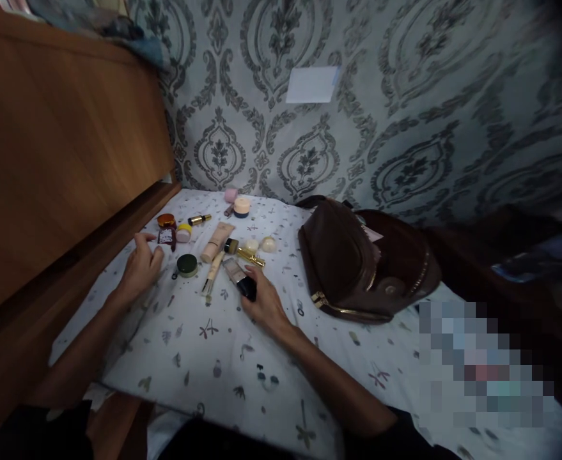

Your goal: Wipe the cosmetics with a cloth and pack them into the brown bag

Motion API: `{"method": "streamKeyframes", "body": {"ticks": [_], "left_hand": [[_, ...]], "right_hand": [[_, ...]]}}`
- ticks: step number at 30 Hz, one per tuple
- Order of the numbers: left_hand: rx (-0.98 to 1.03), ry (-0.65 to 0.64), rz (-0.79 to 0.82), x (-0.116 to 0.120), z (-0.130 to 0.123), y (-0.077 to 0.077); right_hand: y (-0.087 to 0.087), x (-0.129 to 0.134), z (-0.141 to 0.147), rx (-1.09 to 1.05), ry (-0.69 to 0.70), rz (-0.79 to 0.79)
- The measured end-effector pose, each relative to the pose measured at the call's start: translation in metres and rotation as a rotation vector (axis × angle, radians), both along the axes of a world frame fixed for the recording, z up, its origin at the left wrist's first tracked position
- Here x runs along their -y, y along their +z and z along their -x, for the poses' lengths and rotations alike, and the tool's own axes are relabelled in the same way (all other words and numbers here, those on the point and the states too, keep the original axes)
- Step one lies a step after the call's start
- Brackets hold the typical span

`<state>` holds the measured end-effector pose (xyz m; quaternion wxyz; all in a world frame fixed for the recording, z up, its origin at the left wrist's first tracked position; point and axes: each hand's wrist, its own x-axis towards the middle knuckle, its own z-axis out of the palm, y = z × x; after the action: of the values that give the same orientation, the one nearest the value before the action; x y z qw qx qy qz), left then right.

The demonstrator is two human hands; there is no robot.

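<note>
My right hand (265, 301) has its fingers round the black cap end of a glass foundation bottle (235, 273), which lies slanted at the front of a group of cosmetics. My left hand (142, 267) holds nothing; its index finger and thumb are apart, beside a small dark red container (166, 237). Between the hands are a dark green round jar (187, 265), a beige tube (217, 241), a slimmer tube (212, 273) and a gold tube (250, 257). Behind my left fingers sit an amber jar (166, 220) and a yellow-lidded jar (183, 232).
An open brown leather bag (338, 262) stands on the right of the patterned sheet (223, 358). A wooden cabinet (70, 128) borders the left side. Farther back are a peach-lidded jar (241, 207) and a pink item (231, 195), near the patterned wall (256, 147).
</note>
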<state>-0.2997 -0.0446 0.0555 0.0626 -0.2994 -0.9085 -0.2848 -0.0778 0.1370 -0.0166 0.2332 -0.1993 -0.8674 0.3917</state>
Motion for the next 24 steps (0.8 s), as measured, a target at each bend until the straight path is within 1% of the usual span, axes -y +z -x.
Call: {"method": "streamKeyframes", "body": {"ticks": [2,4,7,9,11,13,15,18,21,24], "left_hand": [[0.004,-0.071,-0.041,-0.004,-0.014,0.003],[-0.024,-0.193,-0.089,-0.011,-0.032,0.005],[-0.106,-0.443,-0.201,-0.029,-0.065,0.005],[-0.160,-0.639,-0.231,-0.045,-0.089,0.000],[-0.190,-0.817,-0.173,-0.062,-0.111,-0.009],[-0.251,-0.904,-0.060,-0.078,-0.126,-0.022],[-0.363,-0.917,0.035,-0.089,-0.132,-0.035],[-0.481,-0.867,0.082,-0.095,-0.123,-0.048],[-0.515,-0.800,0.083,-0.094,-0.105,-0.054],[-0.513,-0.714,0.124,-0.093,-0.089,-0.055]], "right_hand": [[-0.001,-0.008,-0.016,-0.040,0.094,0.092],[-0.002,-0.012,-0.031,-0.067,0.146,0.143],[-0.007,-0.012,-0.044,-0.110,0.084,0.184],[-0.011,-0.010,-0.047,-0.150,0.034,0.205],[-0.013,-0.010,-0.047,-0.182,0.022,0.204],[-0.013,-0.010,-0.046,-0.190,0.039,0.192],[-0.013,-0.011,-0.046,-0.187,0.054,0.195],[-0.014,-0.012,-0.047,-0.199,0.055,0.245],[-0.015,-0.013,-0.048,-0.218,0.056,0.284],[-0.015,-0.013,-0.048,-0.231,0.039,0.295]]}}
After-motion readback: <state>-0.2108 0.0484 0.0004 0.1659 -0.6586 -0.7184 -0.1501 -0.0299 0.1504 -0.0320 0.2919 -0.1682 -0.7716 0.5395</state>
